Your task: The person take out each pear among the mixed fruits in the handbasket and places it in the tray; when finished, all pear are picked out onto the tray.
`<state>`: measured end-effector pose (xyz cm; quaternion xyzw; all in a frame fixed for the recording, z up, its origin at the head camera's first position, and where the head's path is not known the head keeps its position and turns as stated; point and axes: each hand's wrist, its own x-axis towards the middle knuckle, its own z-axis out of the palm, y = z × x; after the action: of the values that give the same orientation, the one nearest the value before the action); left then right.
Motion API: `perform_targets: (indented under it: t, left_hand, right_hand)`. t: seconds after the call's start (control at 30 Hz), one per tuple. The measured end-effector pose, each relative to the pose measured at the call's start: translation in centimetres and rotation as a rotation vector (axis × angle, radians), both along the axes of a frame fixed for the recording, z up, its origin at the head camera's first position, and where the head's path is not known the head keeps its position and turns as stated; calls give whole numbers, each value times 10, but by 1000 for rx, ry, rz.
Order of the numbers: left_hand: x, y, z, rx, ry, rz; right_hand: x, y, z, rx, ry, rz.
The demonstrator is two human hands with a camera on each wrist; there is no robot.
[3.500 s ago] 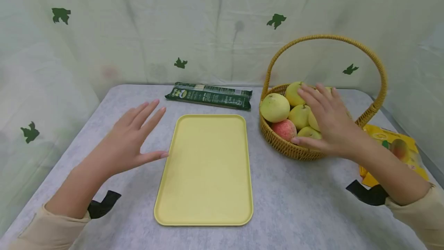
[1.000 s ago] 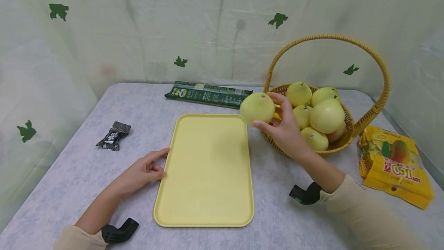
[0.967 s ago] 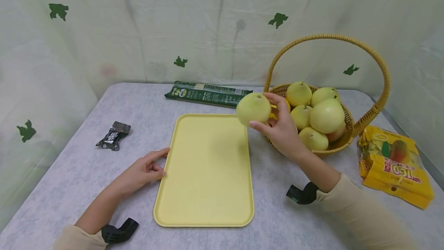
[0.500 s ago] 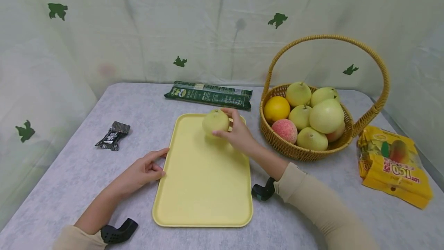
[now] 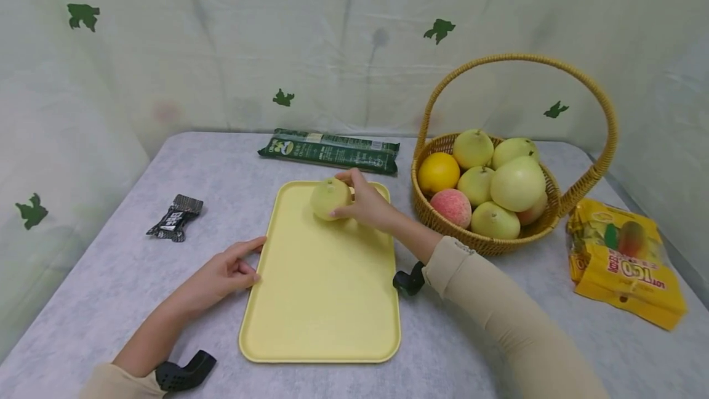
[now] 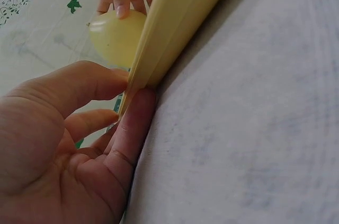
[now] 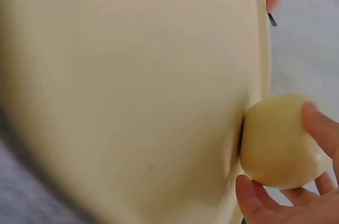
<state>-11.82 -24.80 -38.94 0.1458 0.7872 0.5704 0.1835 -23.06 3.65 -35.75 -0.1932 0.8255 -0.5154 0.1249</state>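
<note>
In the head view, my right hand (image 5: 368, 205) holds a round, pale yellow-green pear (image 5: 329, 201) by its right side, thumb in front and fingers behind. The pear stands stem-up at the far end of a pale yellow tray (image 5: 324, 288). The right wrist view shows the pear's (image 7: 280, 142) base right at the tray's surface, with a dark shadow beneath. My left hand (image 5: 221, 276) pinches the tray's left rim; in the left wrist view, its fingertips (image 6: 139, 102) lie on both sides of that rim.
A tall-handled wicker basket (image 5: 460, 236) at the back right holds several pears, an orange (image 5: 439, 173) and a peach (image 5: 451, 207). A green noodle packet (image 5: 329, 151) lies behind the tray, a black wrapped snack (image 5: 175, 218) to its left. A yellow bag (image 5: 626, 263) lies far right.
My right hand has carried the pear from the basket leftward and down to the tray, uncovering the orange and peach. My left hand came down to the tray's rim, uncovering the black snack.
</note>
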Motion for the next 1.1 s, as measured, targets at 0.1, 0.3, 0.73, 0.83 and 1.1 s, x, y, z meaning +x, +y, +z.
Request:
perform_targets:
  t: [0.1,0.3,0.73,0.83,1.1]
  left_hand:
    - [0,0,0,-1,16,-7]
    - [1,0,-1,-8,25,-5]
    - [2,-1,-1,-1,9,3]
    - [3,-1,-2,4,11,-3]
    - [2,-1,-1,-1,29,-4]
  right_hand:
    - [-4,-6,4,53,3,21]
    - [-9,-17,4,67,6,19]
    - [-13,-24,-2,1,-23,1]
    - [-9,-18,4,-9,-27,1]
    - [20,19,46,-196,109,2]
